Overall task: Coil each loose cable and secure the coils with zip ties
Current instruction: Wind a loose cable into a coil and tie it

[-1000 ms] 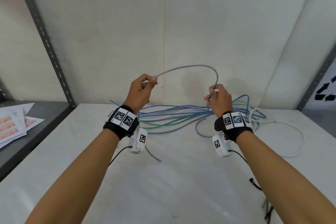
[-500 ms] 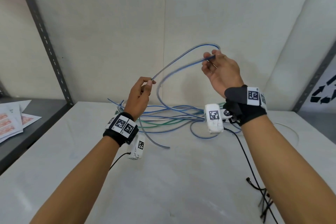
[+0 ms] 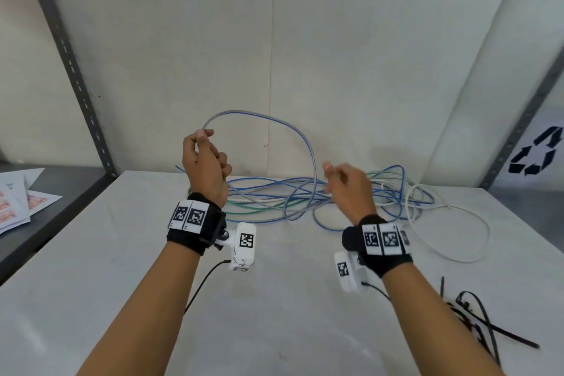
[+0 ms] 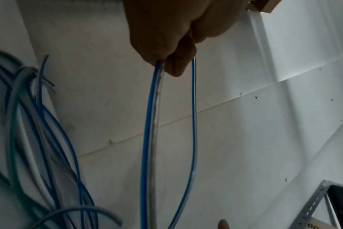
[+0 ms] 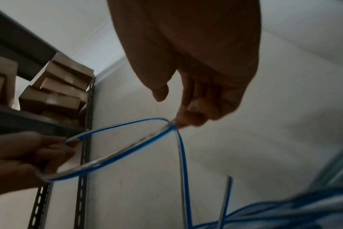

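Note:
A blue-and-clear cable (image 3: 259, 115) stands in a raised loop above the tangled pile of blue, green and grey cables (image 3: 268, 192) on the white table (image 3: 274, 299). My left hand (image 3: 203, 133) pinches the top of the loop. In the left wrist view two strands (image 4: 147, 124) hang from that left hand (image 4: 164, 62). My right hand (image 3: 328, 180) is low by the pile. In the right wrist view the curled fingers of the right hand (image 5: 176, 114) hold the cable (image 5: 127, 148) at its bend, with the thumb lifted off. Black zip ties (image 3: 488, 323) lie at the front right.
A white cable (image 3: 489, 233) loops out to the right of the pile. Papers (image 3: 18, 198) lie on a grey shelf at the left, beside a perforated upright (image 3: 76, 76). Cardboard boxes (image 5: 55, 93) sit on a higher shelf. The wall is close behind the pile.
My right hand dropped from up by the wall to the pile's level. My left hand rose, and the cable now forms a round loop hanging from it.

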